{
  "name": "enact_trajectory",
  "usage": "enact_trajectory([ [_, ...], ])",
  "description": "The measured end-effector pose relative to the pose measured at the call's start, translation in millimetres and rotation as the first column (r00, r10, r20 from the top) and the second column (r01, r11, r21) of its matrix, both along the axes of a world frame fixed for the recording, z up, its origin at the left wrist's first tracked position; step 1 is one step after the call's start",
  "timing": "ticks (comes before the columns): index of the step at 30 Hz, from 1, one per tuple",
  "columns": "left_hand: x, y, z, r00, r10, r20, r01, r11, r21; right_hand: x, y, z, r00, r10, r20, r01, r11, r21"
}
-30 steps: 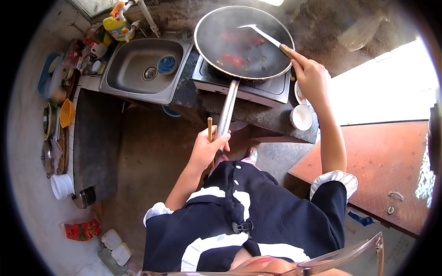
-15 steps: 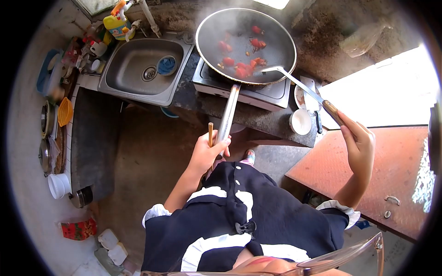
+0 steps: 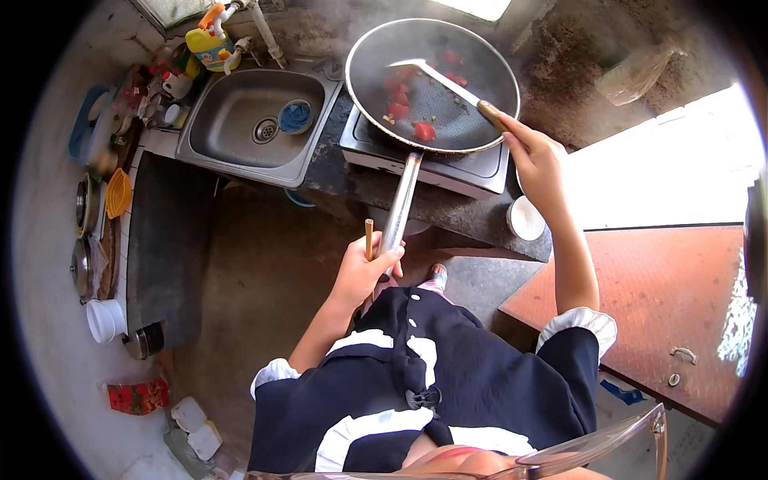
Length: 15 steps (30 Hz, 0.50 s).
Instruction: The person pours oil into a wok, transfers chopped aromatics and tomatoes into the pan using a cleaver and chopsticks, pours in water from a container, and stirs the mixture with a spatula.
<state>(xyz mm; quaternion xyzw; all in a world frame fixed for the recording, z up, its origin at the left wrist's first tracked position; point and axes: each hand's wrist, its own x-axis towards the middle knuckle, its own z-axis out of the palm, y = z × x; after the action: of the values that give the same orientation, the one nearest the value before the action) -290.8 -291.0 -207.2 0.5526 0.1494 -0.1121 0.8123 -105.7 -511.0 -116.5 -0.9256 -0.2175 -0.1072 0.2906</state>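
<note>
A large dark wok (image 3: 472, 112) sits on the stove (image 3: 468, 178), with steam over it. Red pieces of food (image 3: 424, 131) lie in its left and upper parts. My left hand (image 3: 366, 268) is wrapped round the end of the wok's metal handle (image 3: 402, 200) and also holds wooden chopsticks (image 3: 369, 240) upright beside it. My right hand (image 3: 534, 152) grips the wooden handle of a spatula (image 3: 448, 82), whose metal head is inside the wok, at the upper left among the food.
Left of the stove is a sink (image 3: 232, 116) with a blue-lined bowl (image 3: 295, 117) in it. A white bowl (image 3: 526, 218) stands at the counter's right edge. A reddish-brown panel (image 3: 640, 280) is at the right, and a yellow bottle (image 3: 210, 50) stands behind the sink.
My right hand has come back from the right towards the wok, and the spatula head has moved from the wok's lower right to its upper left. The red food has shifted. My left hand keeps its hold.
</note>
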Motion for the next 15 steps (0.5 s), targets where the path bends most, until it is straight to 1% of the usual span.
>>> enact_trajectory([
  [1,-0.4,0.1,-0.4,1.000,0.000,0.000,0.000,1.000,0.003,1.3,2.6,1.2,1.000,0.017,-0.017,-0.017,1.000,-0.002],
  [2,-0.4,0.3,-0.4,1.000,0.000,0.000,0.000,1.000,0.006,-3.0,0.8,2.8,0.998,0.046,-0.035,-0.047,0.998,-0.051],
  [3,0.5,0.5,0.8,1.000,-0.007,-0.004,0.007,1.000,0.011,-12.9,-5.4,4.7,0.996,0.085,-0.014,-0.085,0.993,-0.080],
  [5,-0.2,1.3,5.4,1.000,-0.019,-0.017,0.020,1.000,0.021,-62.6,-18.4,31.6,0.999,0.025,0.036,-0.017,0.974,-0.228],
  [7,1.2,1.3,7.6,1.000,-0.015,-0.027,0.015,1.000,0.025,-99.6,-33.5,47.3,0.995,-0.015,0.097,0.043,0.953,-0.300],
  [10,0.7,0.5,9.9,1.000,-0.012,-0.021,0.013,1.000,0.010,-128.8,-47.1,52.1,0.995,-0.045,0.094,0.068,0.963,-0.262],
  [13,3.4,0.6,7.6,1.000,-0.024,0.002,0.024,1.000,0.003,-142.4,-58.1,53.2,0.990,-0.120,0.068,0.132,0.966,-0.223],
  [15,0.8,1.0,7.2,1.000,-0.030,0.001,0.030,1.000,0.002,-149.4,-58.5,57.3,0.986,-0.145,0.086,0.161,0.961,-0.225],
])
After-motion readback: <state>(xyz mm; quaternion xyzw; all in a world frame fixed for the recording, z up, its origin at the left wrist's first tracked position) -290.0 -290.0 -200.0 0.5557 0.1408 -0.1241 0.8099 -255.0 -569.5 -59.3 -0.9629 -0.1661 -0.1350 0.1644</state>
